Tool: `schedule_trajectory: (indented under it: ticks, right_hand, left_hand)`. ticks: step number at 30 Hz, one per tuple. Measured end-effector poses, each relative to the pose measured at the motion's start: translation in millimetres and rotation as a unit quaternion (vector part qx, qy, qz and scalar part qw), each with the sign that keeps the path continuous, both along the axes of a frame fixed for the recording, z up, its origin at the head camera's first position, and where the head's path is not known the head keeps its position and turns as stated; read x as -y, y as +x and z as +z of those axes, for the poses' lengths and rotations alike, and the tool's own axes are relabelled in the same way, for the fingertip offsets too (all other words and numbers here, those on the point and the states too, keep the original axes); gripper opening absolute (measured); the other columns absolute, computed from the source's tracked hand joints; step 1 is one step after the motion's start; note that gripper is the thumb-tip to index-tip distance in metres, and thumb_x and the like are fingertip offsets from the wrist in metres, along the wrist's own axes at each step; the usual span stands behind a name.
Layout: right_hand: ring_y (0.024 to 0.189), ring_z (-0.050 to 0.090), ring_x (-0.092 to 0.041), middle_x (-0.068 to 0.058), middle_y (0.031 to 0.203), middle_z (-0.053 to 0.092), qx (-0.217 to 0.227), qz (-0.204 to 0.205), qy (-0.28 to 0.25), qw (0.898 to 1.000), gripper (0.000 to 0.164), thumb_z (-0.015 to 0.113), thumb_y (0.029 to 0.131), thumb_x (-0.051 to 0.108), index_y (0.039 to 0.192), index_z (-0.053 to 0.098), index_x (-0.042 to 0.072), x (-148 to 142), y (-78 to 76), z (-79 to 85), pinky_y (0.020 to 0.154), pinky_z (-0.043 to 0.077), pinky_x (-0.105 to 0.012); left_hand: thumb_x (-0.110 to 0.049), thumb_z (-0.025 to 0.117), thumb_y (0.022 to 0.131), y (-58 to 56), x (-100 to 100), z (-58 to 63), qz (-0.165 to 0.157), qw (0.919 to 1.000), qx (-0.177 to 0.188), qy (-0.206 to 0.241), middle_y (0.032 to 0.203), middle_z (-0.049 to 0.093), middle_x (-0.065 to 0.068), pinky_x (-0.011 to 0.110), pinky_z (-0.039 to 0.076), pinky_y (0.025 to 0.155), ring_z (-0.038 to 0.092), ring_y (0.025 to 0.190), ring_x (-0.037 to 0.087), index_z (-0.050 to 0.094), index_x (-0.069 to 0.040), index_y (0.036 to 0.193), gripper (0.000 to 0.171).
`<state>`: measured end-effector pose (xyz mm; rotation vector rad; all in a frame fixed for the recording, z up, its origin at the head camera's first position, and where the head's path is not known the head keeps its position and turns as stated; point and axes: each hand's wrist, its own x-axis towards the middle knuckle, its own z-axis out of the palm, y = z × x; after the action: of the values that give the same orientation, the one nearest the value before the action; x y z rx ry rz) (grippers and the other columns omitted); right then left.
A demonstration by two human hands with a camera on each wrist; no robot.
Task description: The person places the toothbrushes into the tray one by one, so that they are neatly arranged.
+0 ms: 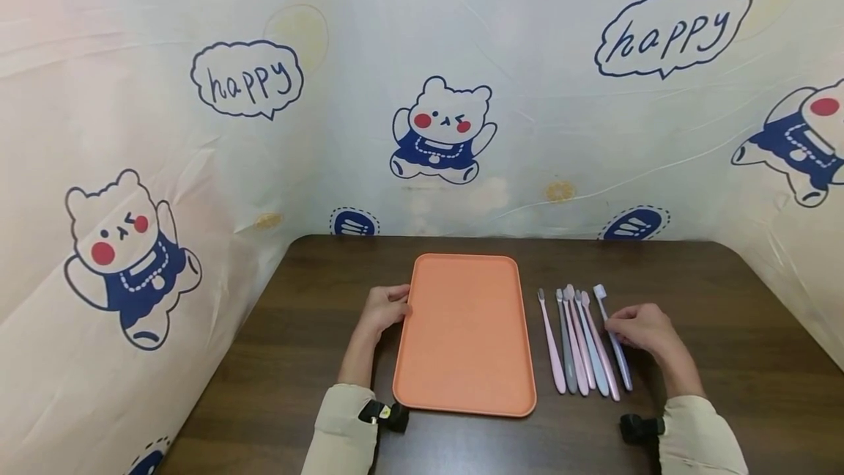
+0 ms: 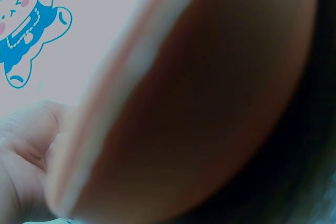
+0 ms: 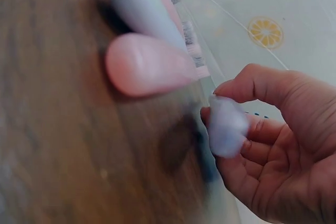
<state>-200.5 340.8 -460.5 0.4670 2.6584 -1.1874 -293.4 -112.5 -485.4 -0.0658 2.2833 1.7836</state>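
Observation:
In the head view, an orange rectangular tray (image 1: 464, 332) lies on the table. My left hand (image 1: 384, 310) holds its left edge, the thumb and fingers at the rim; a blurred close surface hides much of that grip in the left wrist view. To the tray's right, several pink, grey and light-blue toothbrushes (image 1: 583, 347) lie side by side, heads toward the back. My right hand (image 1: 639, 328) pinches a bluish-purple toothbrush (image 1: 620, 358) at the right end of the row. The right wrist view shows its handle (image 3: 228, 127) between thumb and fingers.
The dark wooden table (image 1: 290, 387) has rounded back corners. A pale curtain (image 1: 527, 130) printed with bears surrounds its back and sides. A black wrist device (image 1: 395, 416) sits at the left sleeve, another black device (image 1: 639, 429) at the right.

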Motion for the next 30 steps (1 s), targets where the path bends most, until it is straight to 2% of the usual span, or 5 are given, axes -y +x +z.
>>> schedule_trajectory:
  ticks: [5, 12, 20, 30]
  right_hand:
    - [0.076, 0.064, -0.01, -0.012, 0.092, 0.07, -0.014, -0.002, -0.057, 0.998, 0.042, 0.067, 0.093, 0.015, 0.118, 0.063, -0.018, -2.6, 0.2, -1.3, 0.067, 0.059, -0.025]
    - [0.081, 0.068, -0.007, -0.007, 0.095, 0.074, -0.019, -0.002, -0.109, 0.994, 0.047, 0.064, 0.096, 0.012, 0.129, 0.055, -0.021, -5.3, 1.3, -1.6, 0.073, 0.062, -0.029]
    - [0.085, 0.068, -0.007, -0.005, 0.098, 0.074, -0.025, 0.007, -0.134, 0.991, 0.047, 0.063, 0.097, 0.012, 0.13, 0.054, -0.021, -8.6, 3.6, -1.1, 0.076, 0.062, -0.028]
    - [0.086, 0.066, -0.003, -0.008, 0.105, 0.075, -0.039, 0.015, -0.131, 0.991, 0.049, 0.066, 0.097, 0.016, 0.129, 0.056, -0.02, -6.0, 6.4, 0.6, 0.078, 0.061, -0.028]
  left_hand:
    - [0.011, 0.061, 0.084, 0.9, 0.2, 0.2, 0.0, 1.0, 0.0, 0.005, 0.141, 0.059, 0.027, 0.042, 0.059, 0.093, 0.058, 0.134, 0.036, 0.057, 0.006, 0.14, 0.057]
    - [0.01, 0.062, 0.085, 1.8, 0.0, 1.3, -0.001, 1.0, 0.0, 0.002, 0.141, 0.06, 0.027, 0.043, 0.059, 0.093, 0.058, 0.134, 0.036, 0.057, 0.005, 0.14, 0.056]
    - [0.01, 0.062, 0.084, -0.5, 0.3, -0.8, -0.001, 1.0, -0.007, 0.005, 0.141, 0.06, 0.028, 0.042, 0.059, 0.092, 0.059, 0.132, 0.037, 0.058, 0.006, 0.139, 0.056]
    - [0.012, 0.061, 0.082, -1.1, 1.3, -3.9, 0.004, 0.9999, -0.009, 0.008, 0.141, 0.059, 0.029, 0.041, 0.06, 0.09, 0.058, 0.133, 0.037, 0.058, 0.007, 0.139, 0.057]
